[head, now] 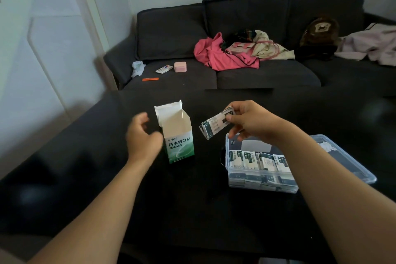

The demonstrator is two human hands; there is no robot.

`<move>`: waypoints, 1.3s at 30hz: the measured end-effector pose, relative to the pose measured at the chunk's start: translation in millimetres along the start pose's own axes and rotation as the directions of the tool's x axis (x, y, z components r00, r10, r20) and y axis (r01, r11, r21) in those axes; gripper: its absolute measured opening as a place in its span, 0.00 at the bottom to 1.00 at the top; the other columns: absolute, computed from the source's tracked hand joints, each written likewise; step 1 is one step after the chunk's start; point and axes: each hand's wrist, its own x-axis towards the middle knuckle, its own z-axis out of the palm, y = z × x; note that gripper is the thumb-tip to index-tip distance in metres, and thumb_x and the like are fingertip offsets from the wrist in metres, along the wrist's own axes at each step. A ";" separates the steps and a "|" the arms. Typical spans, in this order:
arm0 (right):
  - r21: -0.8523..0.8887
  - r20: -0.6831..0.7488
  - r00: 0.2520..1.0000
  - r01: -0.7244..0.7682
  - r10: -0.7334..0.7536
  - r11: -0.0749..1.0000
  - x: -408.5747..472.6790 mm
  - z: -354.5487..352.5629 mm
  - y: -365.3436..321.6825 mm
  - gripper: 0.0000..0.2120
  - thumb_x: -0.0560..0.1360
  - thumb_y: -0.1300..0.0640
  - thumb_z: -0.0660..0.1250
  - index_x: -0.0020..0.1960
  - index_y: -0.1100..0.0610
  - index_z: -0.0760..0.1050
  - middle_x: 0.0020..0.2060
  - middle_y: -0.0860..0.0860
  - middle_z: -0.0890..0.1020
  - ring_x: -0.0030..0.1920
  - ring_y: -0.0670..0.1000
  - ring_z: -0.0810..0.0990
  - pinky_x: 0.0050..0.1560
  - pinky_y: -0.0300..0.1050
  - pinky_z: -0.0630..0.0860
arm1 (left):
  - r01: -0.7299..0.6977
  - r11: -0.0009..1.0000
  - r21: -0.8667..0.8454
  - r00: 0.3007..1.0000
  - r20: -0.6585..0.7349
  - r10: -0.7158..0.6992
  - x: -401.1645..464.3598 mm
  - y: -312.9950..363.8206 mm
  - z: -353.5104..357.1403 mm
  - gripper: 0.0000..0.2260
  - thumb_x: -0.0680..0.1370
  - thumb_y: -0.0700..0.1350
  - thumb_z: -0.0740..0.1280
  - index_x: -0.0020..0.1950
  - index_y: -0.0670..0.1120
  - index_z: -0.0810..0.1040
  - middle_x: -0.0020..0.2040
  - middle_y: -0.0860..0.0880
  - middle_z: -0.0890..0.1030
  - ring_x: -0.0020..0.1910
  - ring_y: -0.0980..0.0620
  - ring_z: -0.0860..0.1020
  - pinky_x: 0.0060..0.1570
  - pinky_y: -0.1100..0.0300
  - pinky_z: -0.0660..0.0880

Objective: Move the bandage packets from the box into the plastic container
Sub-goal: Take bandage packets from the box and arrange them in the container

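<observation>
Head view, with the box (179, 135) taken as landmark. The box is seen upright on the dark surface (162, 203), its top flaps open; its inside is not visible, so what it contains cannot be told. The left hand (142, 136) is blurred just left of the box, fingers loosely curled and holding nothing; whether it touches the box cannot be made out. To the right of the box, raised above the surface, a few bandage packets (216, 123) are pinched together in the grip of the right hand (246, 121), between thumb and fingers; their exact number is unclear, as they overlap. Further right and nearer the viewer, the clear plastic container (263, 186) rests on the surface, its far corner partly covered by the right forearm. A row of packets (260, 161) is seen standing inside it, with more dimly visible through the front wall. The lid (351, 163) lies beside the container on the side away from the box, partly hidden by the forearm. Behind the box, beyond the surface, a dark sofa (171, 34) carries a pink garment (216, 53), a small pink case (180, 66), a brown plush toy (320, 28) and pale clothing (372, 45) cut off at the frame edge.
</observation>
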 end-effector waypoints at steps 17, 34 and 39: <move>-0.288 -0.128 0.972 0.155 -0.198 0.945 -19.2 -12.0 -12.6 0.10 0.80 0.64 0.65 0.58 0.54 0.78 0.48 0.50 0.83 0.46 0.45 0.84 0.44 0.41 0.82 | 0.546 0.813 -0.202 0.653 0.710 -0.262 -86.7 110.5 51.8 0.22 0.87 0.55 0.53 0.56 0.42 0.81 0.35 0.45 0.84 0.31 0.52 0.79 0.24 0.62 0.72; -0.412 -0.153 0.972 0.104 -0.181 0.905 -42.8 -50.5 3.9 0.19 0.79 0.68 0.63 0.62 0.50 0.78 0.50 0.48 0.82 0.41 0.48 0.85 0.37 0.42 0.83 | 0.437 0.893 -0.106 0.699 0.665 -0.263 -108.5 138.3 108.2 0.18 0.86 0.51 0.52 0.56 0.47 0.80 0.43 0.45 0.83 0.39 0.51 0.78 0.32 0.60 0.71; -0.358 -0.181 0.965 0.114 -0.189 0.927 -51.3 -59.7 10.4 0.14 0.81 0.66 0.62 0.56 0.51 0.80 0.47 0.51 0.83 0.39 0.49 0.87 0.38 0.42 0.84 | 0.253 0.957 -0.141 0.782 0.612 -0.116 -116.1 136.5 127.0 0.19 0.87 0.53 0.48 0.65 0.48 0.75 0.46 0.46 0.81 0.34 0.54 0.77 0.25 0.64 0.70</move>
